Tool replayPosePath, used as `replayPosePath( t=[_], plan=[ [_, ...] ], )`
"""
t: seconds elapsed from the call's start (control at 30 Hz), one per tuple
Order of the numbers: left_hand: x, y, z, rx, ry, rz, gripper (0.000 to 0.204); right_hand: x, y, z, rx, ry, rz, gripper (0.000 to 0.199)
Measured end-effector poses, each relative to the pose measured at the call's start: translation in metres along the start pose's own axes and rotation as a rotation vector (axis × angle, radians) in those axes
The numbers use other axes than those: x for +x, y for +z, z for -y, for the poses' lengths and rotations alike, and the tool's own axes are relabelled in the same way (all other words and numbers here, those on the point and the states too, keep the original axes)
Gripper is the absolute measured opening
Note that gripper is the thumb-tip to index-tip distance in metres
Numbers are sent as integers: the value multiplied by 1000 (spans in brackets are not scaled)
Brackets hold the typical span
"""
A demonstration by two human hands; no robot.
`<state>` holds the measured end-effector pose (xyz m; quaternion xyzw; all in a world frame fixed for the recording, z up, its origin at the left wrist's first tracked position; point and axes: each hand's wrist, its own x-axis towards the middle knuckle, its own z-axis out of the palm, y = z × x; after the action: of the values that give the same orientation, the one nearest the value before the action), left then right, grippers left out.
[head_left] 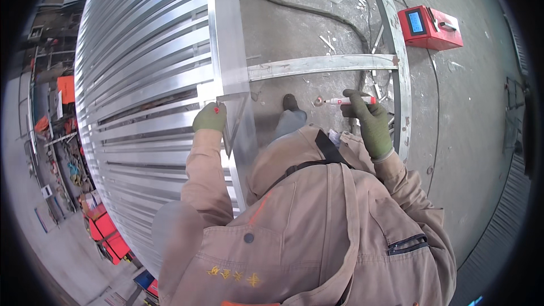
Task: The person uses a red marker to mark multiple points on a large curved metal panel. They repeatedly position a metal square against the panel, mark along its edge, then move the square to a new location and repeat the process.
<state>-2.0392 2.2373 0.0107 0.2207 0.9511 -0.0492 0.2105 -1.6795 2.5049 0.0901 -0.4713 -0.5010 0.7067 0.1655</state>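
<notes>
The person stands at a steel frame (pixel 317 65) of flat bars, with a corrugated metal sheet (pixel 141 79) running along its left side. The left hand (pixel 209 118), in a green glove, rests against the upright steel post (pixel 226 39) where a metal square (pixel 232 114) sits at the corner; the fingers are curled closed on that square, seemingly to keep it tight to the edge. The right hand (pixel 371 122), also gloved, is raised to the right, its fingers wrapped closed around a white marker pen (pixel 348 101) with a red cap, held level with the tip pointing left, toward the post. Farther right, a red box-shaped machine with a small screen (pixel 429 27) sits on the concrete floor (pixel 476 113), well apart from both hands.
</notes>
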Motion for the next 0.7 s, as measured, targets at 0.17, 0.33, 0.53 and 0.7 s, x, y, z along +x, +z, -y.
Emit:
replayPosePath(
  t=[0.17, 0.33, 0.53, 0.7],
  plan=[
    [32, 9, -21, 50, 51, 21, 46, 18, 59, 5, 140, 85, -113, 35],
    [29, 13, -20, 55, 68, -56, 41, 34, 95, -6, 145, 145, -50, 36],
    [40, 15, -14, -46, 118, -113, 42, 61, 114, -9, 134, 162, 20, 38],
    [40, 14, -21, -35, 121, -174, 40, 79, 123, -17, 114, 190, 68, 37]
  ],
)
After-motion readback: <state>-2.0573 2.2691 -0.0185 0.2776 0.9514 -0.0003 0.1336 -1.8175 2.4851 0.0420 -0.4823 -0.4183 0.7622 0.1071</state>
